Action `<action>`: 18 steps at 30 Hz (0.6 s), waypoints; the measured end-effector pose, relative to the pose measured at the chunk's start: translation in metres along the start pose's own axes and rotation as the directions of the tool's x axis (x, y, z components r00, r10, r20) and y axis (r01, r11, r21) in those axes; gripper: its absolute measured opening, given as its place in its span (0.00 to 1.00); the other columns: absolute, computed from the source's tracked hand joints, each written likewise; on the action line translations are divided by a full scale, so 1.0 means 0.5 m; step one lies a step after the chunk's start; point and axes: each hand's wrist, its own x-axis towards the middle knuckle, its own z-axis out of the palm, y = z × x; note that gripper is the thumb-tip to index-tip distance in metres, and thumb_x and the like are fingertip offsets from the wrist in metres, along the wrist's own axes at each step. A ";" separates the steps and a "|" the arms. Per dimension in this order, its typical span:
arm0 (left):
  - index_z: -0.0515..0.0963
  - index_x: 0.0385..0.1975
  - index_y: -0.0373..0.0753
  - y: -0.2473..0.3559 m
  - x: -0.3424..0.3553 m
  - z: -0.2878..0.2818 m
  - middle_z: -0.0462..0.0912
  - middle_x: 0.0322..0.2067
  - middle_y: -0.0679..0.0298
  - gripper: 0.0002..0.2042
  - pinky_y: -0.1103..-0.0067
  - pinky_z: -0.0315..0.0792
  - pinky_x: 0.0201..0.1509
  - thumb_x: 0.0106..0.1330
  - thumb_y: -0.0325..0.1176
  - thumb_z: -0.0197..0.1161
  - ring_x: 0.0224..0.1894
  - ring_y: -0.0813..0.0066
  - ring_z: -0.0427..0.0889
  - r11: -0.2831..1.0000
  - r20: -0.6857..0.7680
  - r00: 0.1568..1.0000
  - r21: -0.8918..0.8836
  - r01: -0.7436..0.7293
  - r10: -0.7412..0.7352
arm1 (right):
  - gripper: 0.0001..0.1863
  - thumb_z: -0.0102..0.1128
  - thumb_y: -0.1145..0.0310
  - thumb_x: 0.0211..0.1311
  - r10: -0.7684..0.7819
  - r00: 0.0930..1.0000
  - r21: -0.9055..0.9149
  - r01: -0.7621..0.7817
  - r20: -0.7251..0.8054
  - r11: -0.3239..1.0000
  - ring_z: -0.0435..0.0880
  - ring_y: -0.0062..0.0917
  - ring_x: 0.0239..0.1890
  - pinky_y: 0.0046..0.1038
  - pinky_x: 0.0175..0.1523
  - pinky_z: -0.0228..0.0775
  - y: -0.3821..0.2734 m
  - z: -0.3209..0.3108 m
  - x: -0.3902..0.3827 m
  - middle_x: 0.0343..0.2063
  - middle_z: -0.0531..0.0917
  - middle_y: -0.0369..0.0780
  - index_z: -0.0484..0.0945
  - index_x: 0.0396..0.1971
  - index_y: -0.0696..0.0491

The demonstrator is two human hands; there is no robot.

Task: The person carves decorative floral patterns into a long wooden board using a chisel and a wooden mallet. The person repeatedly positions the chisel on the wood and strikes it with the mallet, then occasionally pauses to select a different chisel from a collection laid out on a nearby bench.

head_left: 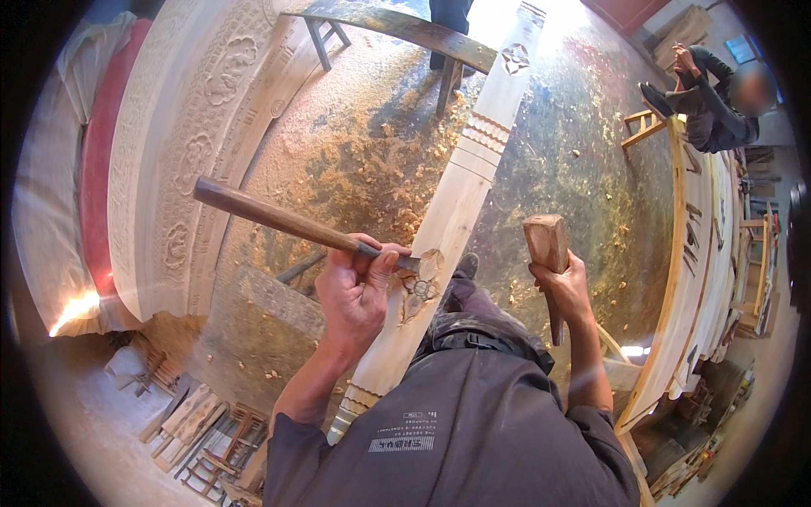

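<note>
A long pale wooden beam (463, 182) runs from near my lap up to the far side, with grooved bands and carved motifs along it. My left hand (353, 291) grips a wood chisel (279, 218) low on its shaft; the long brown handle slants up to the left. The chisel's tip rests at a carved flower (421, 288) on the beam. Off to the right of the beam, my right hand (564, 283) is wrapped around the handle of a wooden mallet (547, 239), its block head pointing up, apart from the chisel.
Large carved panels (182, 160) lean at the left. A wooden bench (397, 27) stands beneath the beam's far part. Wood shavings (372, 182) litter the floor. At the right are stacked long boards (676, 279) and a seated person (718, 93). Tool racks (224, 452) lie lower left.
</note>
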 end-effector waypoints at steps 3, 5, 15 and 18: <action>0.67 0.48 0.34 0.004 -0.005 0.003 0.89 0.40 0.53 0.08 0.75 0.83 0.50 0.77 0.25 0.59 0.44 0.76 0.86 1.000 -0.009 1.000 -0.013 -0.004 0.004 | 0.16 0.74 0.69 0.53 -0.033 0.999 -0.012 0.033 -0.001 0.999 0.80 0.18 0.27 0.25 0.33 0.75 -0.023 -0.001 0.004 0.27 0.82 0.34 0.80 0.40 0.58; 0.68 0.47 0.33 0.006 -0.010 0.006 0.90 0.38 0.56 0.08 0.81 0.79 0.49 0.77 0.25 0.60 0.43 0.82 0.84 1.000 -0.024 1.000 -0.017 0.000 0.000 | 0.15 0.73 0.72 0.54 -0.094 0.996 -0.001 0.094 -0.007 0.996 0.80 0.18 0.26 0.24 0.32 0.75 -0.041 0.000 0.007 0.27 0.82 0.34 0.79 0.40 0.58; 0.70 0.47 0.35 0.018 -0.023 0.018 0.89 0.40 0.56 0.08 0.79 0.78 0.52 0.76 0.25 0.61 0.45 0.76 0.86 0.950 0.065 0.990 0.281 -0.138 0.125 | 0.30 0.81 0.67 0.49 -0.678 0.727 -0.454 0.644 0.110 0.616 0.90 0.27 0.39 0.30 0.45 0.81 -0.322 0.001 -0.037 0.38 0.90 0.42 0.82 0.55 0.56; 0.71 0.46 0.35 0.007 -0.016 0.019 0.90 0.37 0.58 0.08 0.79 0.80 0.46 0.74 0.24 0.63 0.40 0.75 0.88 0.902 0.083 0.971 0.360 -0.238 0.223 | 0.31 0.80 0.69 0.48 -0.873 0.439 -0.429 0.845 0.212 0.321 0.92 0.33 0.41 0.31 0.44 0.82 -0.432 0.021 -0.060 0.42 0.90 0.45 0.82 0.56 0.52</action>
